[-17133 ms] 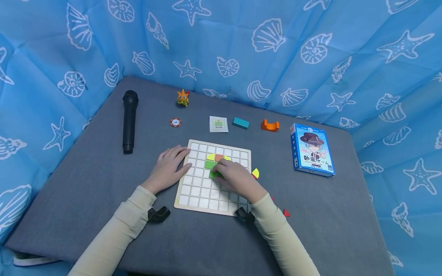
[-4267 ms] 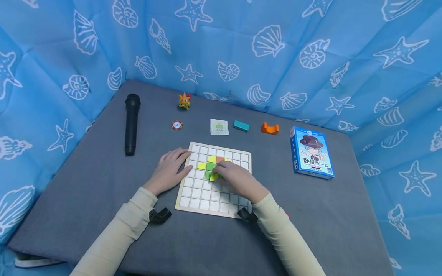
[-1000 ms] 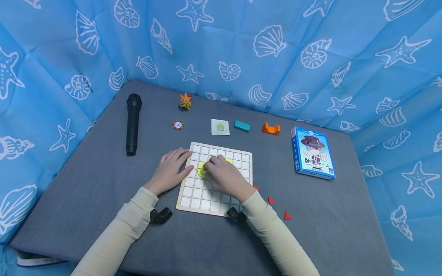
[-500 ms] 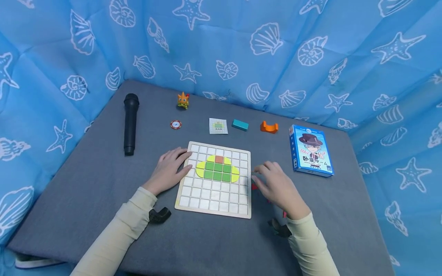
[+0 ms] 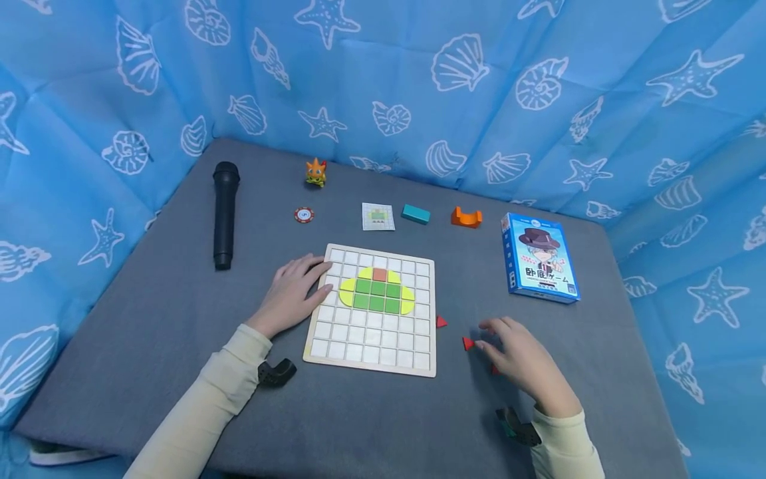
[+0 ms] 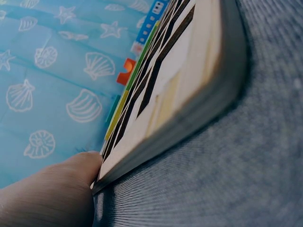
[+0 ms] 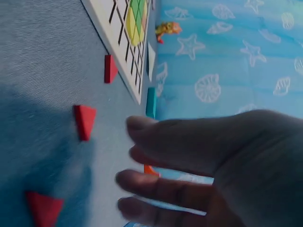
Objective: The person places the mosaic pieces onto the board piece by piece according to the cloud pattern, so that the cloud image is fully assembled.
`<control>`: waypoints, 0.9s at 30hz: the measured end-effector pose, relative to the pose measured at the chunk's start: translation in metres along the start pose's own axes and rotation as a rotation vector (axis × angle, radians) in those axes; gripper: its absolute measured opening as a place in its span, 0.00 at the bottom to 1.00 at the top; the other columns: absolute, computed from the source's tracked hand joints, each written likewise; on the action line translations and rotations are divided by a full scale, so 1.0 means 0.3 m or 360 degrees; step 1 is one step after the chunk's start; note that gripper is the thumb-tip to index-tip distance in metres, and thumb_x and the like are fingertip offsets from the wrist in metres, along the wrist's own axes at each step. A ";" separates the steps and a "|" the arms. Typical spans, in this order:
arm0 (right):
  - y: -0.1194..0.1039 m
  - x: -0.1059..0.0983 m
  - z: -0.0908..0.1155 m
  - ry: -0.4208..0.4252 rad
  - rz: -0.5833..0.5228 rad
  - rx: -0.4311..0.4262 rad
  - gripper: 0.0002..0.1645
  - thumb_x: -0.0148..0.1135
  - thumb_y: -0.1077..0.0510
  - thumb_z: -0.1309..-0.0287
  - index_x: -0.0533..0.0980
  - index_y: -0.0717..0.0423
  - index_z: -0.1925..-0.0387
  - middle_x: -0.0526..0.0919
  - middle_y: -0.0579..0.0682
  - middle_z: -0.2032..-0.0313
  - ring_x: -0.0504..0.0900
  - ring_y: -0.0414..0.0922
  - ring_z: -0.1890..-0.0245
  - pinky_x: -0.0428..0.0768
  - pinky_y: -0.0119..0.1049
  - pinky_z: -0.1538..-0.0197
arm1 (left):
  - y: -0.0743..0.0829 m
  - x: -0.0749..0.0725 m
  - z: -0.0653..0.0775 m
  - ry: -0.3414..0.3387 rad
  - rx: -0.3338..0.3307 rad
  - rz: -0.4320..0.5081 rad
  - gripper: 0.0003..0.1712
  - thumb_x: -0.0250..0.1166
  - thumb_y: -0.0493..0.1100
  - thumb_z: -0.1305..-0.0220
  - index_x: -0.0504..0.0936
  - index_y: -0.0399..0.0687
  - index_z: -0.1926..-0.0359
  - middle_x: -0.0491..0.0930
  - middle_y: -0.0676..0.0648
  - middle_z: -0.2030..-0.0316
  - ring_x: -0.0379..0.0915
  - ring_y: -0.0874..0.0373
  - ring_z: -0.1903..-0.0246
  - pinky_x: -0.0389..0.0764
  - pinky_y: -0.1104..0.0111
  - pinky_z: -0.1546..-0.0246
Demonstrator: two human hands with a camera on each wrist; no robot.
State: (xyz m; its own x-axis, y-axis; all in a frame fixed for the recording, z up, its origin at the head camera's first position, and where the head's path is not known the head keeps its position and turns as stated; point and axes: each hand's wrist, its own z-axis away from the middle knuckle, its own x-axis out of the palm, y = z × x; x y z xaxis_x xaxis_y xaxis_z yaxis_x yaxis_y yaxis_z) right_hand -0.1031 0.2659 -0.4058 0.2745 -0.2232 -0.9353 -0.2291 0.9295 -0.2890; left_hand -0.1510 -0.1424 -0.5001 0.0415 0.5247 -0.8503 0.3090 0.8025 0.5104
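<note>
My left hand (image 5: 291,295) rests on the left edge of a white gridded board (image 5: 371,338), fingers and thumb relaxed. On the board sit several green square tiles (image 5: 378,297), one brown square tile (image 5: 380,274) above them, and yellow rounded tiles (image 5: 347,293) at the sides and upper corners. To the right of the board, my right hand (image 5: 529,362) hovers over the table with fingers apart and nothing between them. Red triangle tiles lie below it: one by the board's edge (image 7: 110,69), a middle one (image 7: 84,122), and one nearest the wrist (image 7: 45,208).
Behind the board lie a pattern card (image 5: 378,217), a teal block (image 5: 415,213), an orange notched block (image 5: 466,217), a poker chip (image 5: 304,214) and a small toy figure (image 5: 316,172). A black microphone (image 5: 225,216) lies left; a blue game box (image 5: 540,258) lies right.
My right hand has left the tiles on the board and moved right, over the red triangles. Over the longer span, more yellow and green tiles have appeared on the board. My left hand stays put.
</note>
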 end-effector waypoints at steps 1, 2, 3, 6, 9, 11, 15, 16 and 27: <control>0.011 0.002 0.014 -0.0024 -0.0010 0.0043 0.19 0.64 0.56 0.41 0.77 0.61 0.50 0.79 0.55 0.58 0.78 0.49 0.59 0.79 0.49 0.59 | 0.003 0.004 -0.004 -0.0005 0.0007 0.0008 0.30 0.52 0.59 0.30 0.66 0.56 0.31 0.62 0.46 0.32 0.49 0.47 0.28 0.49 0.46 0.32; 0.021 0.003 0.029 -0.0047 -0.0020 0.0091 0.19 0.65 0.56 0.41 0.77 0.61 0.50 0.79 0.55 0.58 0.78 0.49 0.59 0.79 0.48 0.59 | 0.007 0.008 -0.007 -0.0008 0.0013 0.0015 0.30 0.52 0.59 0.30 0.66 0.56 0.31 0.62 0.46 0.32 0.49 0.47 0.29 0.49 0.46 0.32; 0.029 0.005 0.043 -0.0066 -0.0024 0.0139 0.19 0.65 0.56 0.42 0.77 0.61 0.51 0.79 0.55 0.59 0.78 0.49 0.60 0.79 0.48 0.60 | 0.009 0.011 -0.010 -0.0012 0.0018 0.0020 0.30 0.52 0.59 0.30 0.66 0.56 0.31 0.62 0.46 0.32 0.49 0.47 0.29 0.49 0.46 0.32; 0.046 0.013 0.081 -0.0108 -0.0024 0.0261 0.20 0.67 0.57 0.44 0.76 0.61 0.52 0.79 0.54 0.62 0.78 0.47 0.63 0.77 0.46 0.64 | 0.014 0.017 -0.013 -0.0020 0.0023 0.0033 0.31 0.51 0.60 0.30 0.65 0.55 0.30 0.62 0.45 0.32 0.49 0.46 0.29 0.49 0.45 0.32; 0.050 0.029 0.102 -0.0118 -0.0038 0.0287 0.19 0.69 0.57 0.46 0.76 0.61 0.53 0.77 0.53 0.64 0.76 0.46 0.66 0.76 0.45 0.65 | 0.012 0.012 -0.002 -0.0018 -0.0018 0.0033 0.33 0.52 0.61 0.31 0.63 0.54 0.30 0.60 0.44 0.31 0.47 0.44 0.28 0.50 0.43 0.33; 0.050 0.044 0.112 -0.0111 -0.0066 0.0269 0.18 0.69 0.59 0.47 0.77 0.61 0.55 0.77 0.52 0.65 0.76 0.46 0.66 0.77 0.45 0.64 | 0.014 0.006 0.011 -0.0028 -0.0054 0.0041 0.36 0.53 0.62 0.32 0.61 0.53 0.29 0.58 0.43 0.30 0.45 0.43 0.28 0.49 0.43 0.33; 0.052 0.080 0.116 -0.0040 -0.0115 0.0229 0.13 0.69 0.63 0.48 0.77 0.61 0.59 0.75 0.50 0.68 0.75 0.43 0.68 0.77 0.41 0.65 | 0.029 -0.008 0.045 -0.0090 -0.0100 0.0065 0.39 0.54 0.63 0.33 0.58 0.51 0.28 0.54 0.39 0.29 0.39 0.40 0.27 0.45 0.41 0.33; 0.053 0.088 0.117 -0.0016 -0.0122 0.0225 0.13 0.69 0.64 0.48 0.77 0.61 0.60 0.75 0.49 0.69 0.75 0.43 0.68 0.77 0.40 0.65 | 0.034 -0.010 0.055 -0.0109 -0.0109 0.0068 0.40 0.54 0.64 0.33 0.58 0.51 0.28 0.53 0.39 0.29 0.38 0.39 0.27 0.44 0.41 0.32; 0.046 0.123 0.097 0.0201 -0.0069 0.0062 0.10 0.67 0.63 0.45 0.78 0.62 0.61 0.75 0.48 0.68 0.72 0.38 0.70 0.75 0.37 0.69 | 0.064 -0.003 0.111 -0.0060 -0.0190 0.0045 0.39 0.55 0.63 0.34 0.60 0.50 0.28 0.54 0.39 0.29 0.40 0.40 0.28 0.44 0.42 0.33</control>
State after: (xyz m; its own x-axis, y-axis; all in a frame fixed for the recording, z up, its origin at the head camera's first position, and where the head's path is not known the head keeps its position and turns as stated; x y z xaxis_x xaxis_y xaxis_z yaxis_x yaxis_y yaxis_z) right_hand -0.0690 0.2790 -0.4384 0.1632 -0.2963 -0.9410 -0.1824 0.9283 -0.3239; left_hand -0.1135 -0.1369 -0.4939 0.0848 0.5385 -0.8383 0.1921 0.8168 0.5441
